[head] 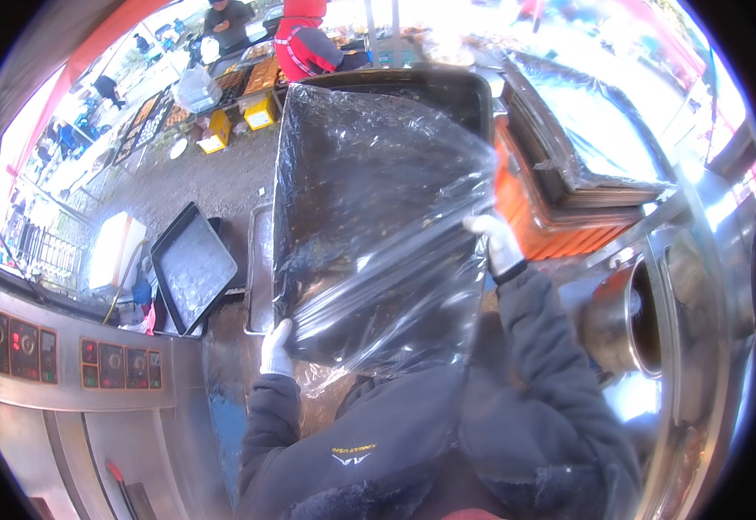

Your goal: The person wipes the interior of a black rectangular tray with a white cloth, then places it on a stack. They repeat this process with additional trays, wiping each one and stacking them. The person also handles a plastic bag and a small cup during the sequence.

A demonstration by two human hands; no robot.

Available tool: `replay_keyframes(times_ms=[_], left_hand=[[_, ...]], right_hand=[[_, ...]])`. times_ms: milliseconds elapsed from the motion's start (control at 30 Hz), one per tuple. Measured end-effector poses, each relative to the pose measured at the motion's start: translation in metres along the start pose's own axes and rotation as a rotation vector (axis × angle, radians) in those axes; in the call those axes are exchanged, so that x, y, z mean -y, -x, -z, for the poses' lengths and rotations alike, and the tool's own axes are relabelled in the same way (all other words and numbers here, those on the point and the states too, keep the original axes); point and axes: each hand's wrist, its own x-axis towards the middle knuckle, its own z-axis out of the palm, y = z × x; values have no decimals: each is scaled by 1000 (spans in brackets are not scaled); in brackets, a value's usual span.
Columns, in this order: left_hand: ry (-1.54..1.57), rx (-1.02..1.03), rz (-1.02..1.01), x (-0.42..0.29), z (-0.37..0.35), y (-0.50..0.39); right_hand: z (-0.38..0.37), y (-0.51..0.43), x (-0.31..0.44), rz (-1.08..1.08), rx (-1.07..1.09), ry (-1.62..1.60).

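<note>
Before me is a large dark baking tray with a clear plastic film spread over most of it. The film is drawn into taut creases running diagonally between my two hands. My left hand, in a white glove, grips the film at the tray's near left corner. Also white-gloved, my right hand holds the film at the right side, about midway along. The tray's far right part shows beyond the film's edge. Whether my fingers also grip the tray rim is hidden.
Film-wrapped stacked trays rest on an orange crate at right, above a metal pot. A tilted tray stands left, near an oven control panel. Beyond, a person in red stands by tables of baked goods.
</note>
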Motion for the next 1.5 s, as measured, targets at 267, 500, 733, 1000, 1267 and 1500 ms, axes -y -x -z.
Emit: replay_keyframes(times_ms=[267, 500, 733, 1000, 1267, 1500], left_hand=[[-30, 67, -197, -13, -18, -9], [-134, 97, -87, -25, -35, -30], [-524, 27, -51, -15, -14, 14], [94, -227, -292, -25, 5, 13], [204, -413, -360, -98, 80, 3], [363, -434, -359, -134, 68, 28]], right_hand=[[27, 160, -19, -255, 494, 1137], [59, -72, 77, 25, -153, 146], [50, -119, 78, -4, -245, 207], [24, -138, 121, 330, -185, 455], [-57, -162, 155, 175, -259, -67], [-51, -199, 134, 249, -223, 119]])
